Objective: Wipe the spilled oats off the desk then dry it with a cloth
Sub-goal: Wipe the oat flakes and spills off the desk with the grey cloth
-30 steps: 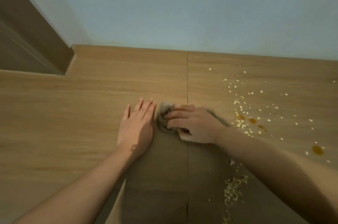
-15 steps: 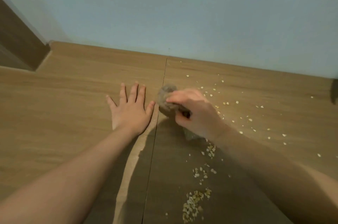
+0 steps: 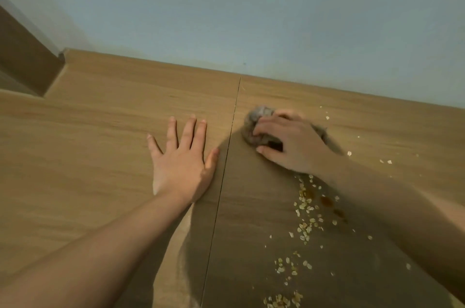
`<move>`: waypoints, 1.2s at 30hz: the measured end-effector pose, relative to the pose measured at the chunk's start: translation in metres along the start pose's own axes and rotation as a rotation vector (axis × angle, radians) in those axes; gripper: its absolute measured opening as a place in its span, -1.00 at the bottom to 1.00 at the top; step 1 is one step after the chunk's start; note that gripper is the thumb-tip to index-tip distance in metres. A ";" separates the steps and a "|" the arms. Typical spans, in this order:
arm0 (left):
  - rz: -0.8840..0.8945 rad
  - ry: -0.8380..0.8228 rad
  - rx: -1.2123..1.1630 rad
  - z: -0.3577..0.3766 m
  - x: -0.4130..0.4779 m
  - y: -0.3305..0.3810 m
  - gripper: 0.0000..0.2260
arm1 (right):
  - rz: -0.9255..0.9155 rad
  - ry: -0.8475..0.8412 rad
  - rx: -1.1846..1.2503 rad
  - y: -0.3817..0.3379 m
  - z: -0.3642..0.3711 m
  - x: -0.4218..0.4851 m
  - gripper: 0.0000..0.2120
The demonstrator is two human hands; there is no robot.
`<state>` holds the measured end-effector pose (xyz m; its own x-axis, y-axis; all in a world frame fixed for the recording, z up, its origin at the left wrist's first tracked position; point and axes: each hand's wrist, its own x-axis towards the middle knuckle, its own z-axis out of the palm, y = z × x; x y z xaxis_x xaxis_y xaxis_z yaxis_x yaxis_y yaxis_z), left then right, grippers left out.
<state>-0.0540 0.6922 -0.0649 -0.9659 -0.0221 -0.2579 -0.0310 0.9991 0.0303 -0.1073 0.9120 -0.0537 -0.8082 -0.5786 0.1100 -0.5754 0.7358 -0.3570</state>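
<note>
Looking down at a light wooden desk [image 3: 100, 156] that butts against a pale blue-grey wall [image 3: 251, 18]. A thin dark seam [image 3: 226, 169] runs down the desk from the wall toward the viewer, and everything here is placed from it.

Just left of the seam, the person's left hand [image 3: 182, 164] lies flat on the wood, palm down. Its fingers are straight, spread and pointing toward the wall. The thumb angles out so its tip comes close to the seam. This hand is relaxed and holds nothing. Its bare forearm stretches back to the lower left corner.

Just right of the seam, toward its far end, the right hand [image 3: 292, 144] presses a crumpled grey cloth [image 3: 256, 121] onto the desk. The fingers curl over the wad and the thumb lies along its near side, so the hand grasps the cloth. The cloth bulges out past the fingertips on the side facing the seam. The bare right forearm runs back to the lower right corner.

Spilled oats [image 3: 305, 217] form a loose trail right of the seam, from under the right wrist down to the near edge, thickest at the bottom. A few lone flakes lie farther right. Small brown wet spots [image 3: 326, 201] sit on the trail's right side. The person's shadow darkens the near part of the desk right of the seam
</note>
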 end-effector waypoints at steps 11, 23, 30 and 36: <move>0.008 0.009 0.014 -0.001 0.000 0.000 -0.43 | 0.276 0.005 -0.133 0.069 -0.026 0.003 -0.72; 0.004 0.059 -0.002 0.001 0.000 0.002 -0.43 | 0.467 0.260 -0.073 0.058 -0.035 -0.021 -0.74; 0.010 0.089 -0.019 0.002 -0.002 0.002 -0.46 | 0.245 0.128 -0.091 -0.010 0.005 -0.075 -0.75; 0.022 0.139 -0.066 0.006 -0.019 0.011 -0.52 | 0.316 0.099 -0.091 -0.002 -0.007 -0.087 -0.74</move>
<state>-0.0346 0.7035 -0.0659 -0.9927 -0.0098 -0.1205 -0.0219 0.9948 0.0992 -0.0368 0.9630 -0.0558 -0.9539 -0.2837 0.0981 -0.3002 0.9041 -0.3042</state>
